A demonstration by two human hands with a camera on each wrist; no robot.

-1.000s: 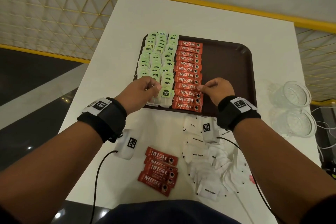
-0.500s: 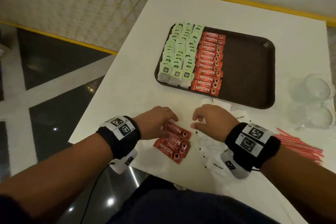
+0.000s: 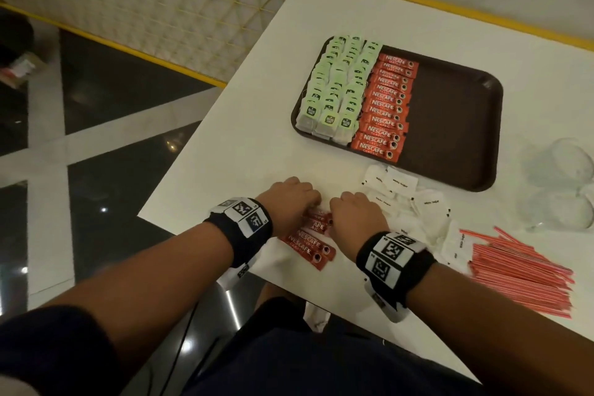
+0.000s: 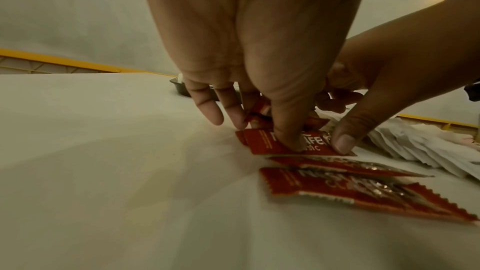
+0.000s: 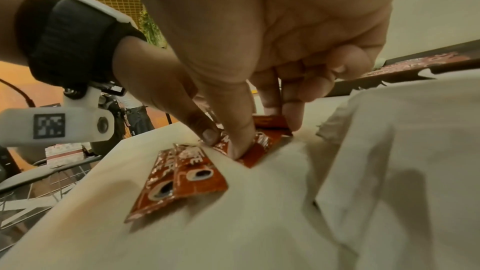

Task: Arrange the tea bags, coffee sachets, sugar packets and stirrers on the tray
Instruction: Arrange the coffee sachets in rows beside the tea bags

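Observation:
A dark brown tray (image 3: pixel 456 125) holds rows of green tea bags (image 3: pixel 337 87) at its left and a column of red coffee sachets (image 3: pixel 384 106) beside them. Several loose coffee sachets (image 3: pixel 308 244) lie at the table's near edge. My left hand (image 3: pixel 308 206) and right hand (image 3: pixel 337 212) meet over them. In the left wrist view my left hand (image 4: pixel 262 132) pinches the top coffee sachet (image 4: pixel 262 147), thumb on it. My right hand (image 5: pixel 267 137) pinches the same sachet's (image 5: pixel 262 143) other end. White sugar packets (image 3: pixel 418 212) and red stirrers (image 3: pixel 520 270) lie to the right.
Clear glasses (image 3: pixel 559 183) stand at the right of the white table (image 3: pixel 244 138), past the tray. The table's left edge drops to a dark floor. The tray's right half is bare. A yellow-framed mesh rail (image 3: pixel 160 10) runs behind.
Both hands left the tray's sachet rows and came back to the loose coffee sachets at the near edge, where they have closed together on the top one.

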